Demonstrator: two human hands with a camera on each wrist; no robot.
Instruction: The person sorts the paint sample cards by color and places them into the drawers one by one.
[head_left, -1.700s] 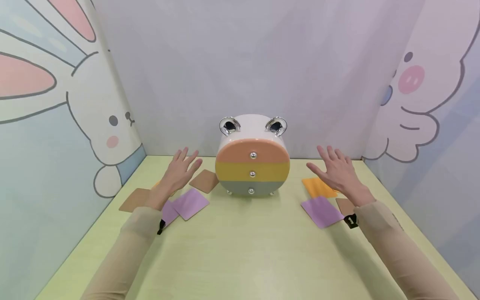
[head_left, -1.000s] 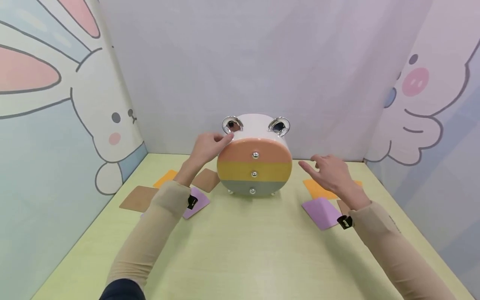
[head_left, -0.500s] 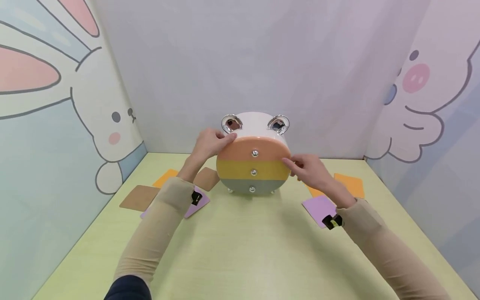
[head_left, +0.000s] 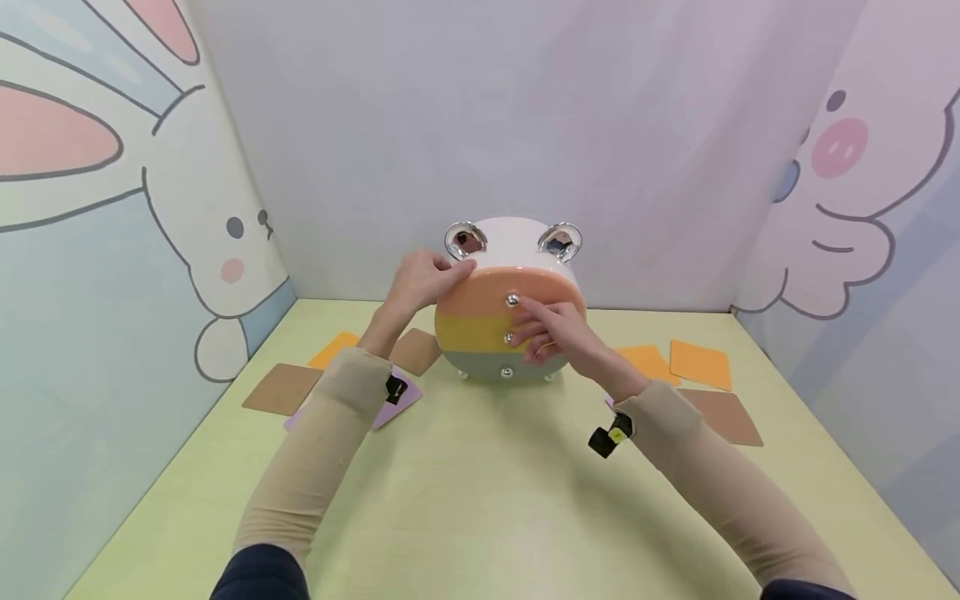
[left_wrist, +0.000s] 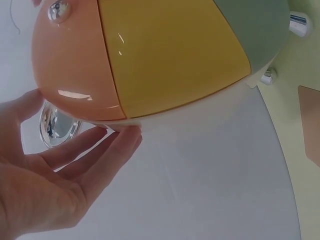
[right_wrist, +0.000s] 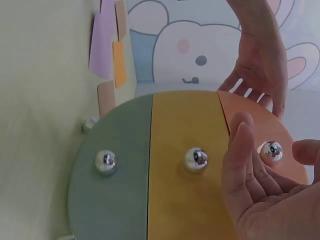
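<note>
A small frog-shaped chest of drawers [head_left: 483, 327] stands at the back middle of the table. Its front has a peach top drawer [left_wrist: 70, 60], a yellow middle drawer [left_wrist: 170, 55] and a grey-green bottom drawer [right_wrist: 117, 200], each with a round silver knob; all look closed. My left hand [head_left: 420, 282] grips the chest's upper left side, thumb at the front edge and fingers along the side. In front of the peach drawer, my right hand [head_left: 566, 333] holds its thumb and fingers spread around the top knob [right_wrist: 271, 151], apparently without pinching it.
Brown [head_left: 282, 388], orange [head_left: 333, 348] and purple [head_left: 397, 406] cards lie left of the chest. More orange cards [head_left: 700, 364] and a brown card [head_left: 723, 417] lie on the right. A pale curtain [head_left: 525, 125] hangs close behind the chest.
My left hand came in from the left and took hold of the chest's upper side. My right hand moved left, past the chest's right edge, to the top knob.
</note>
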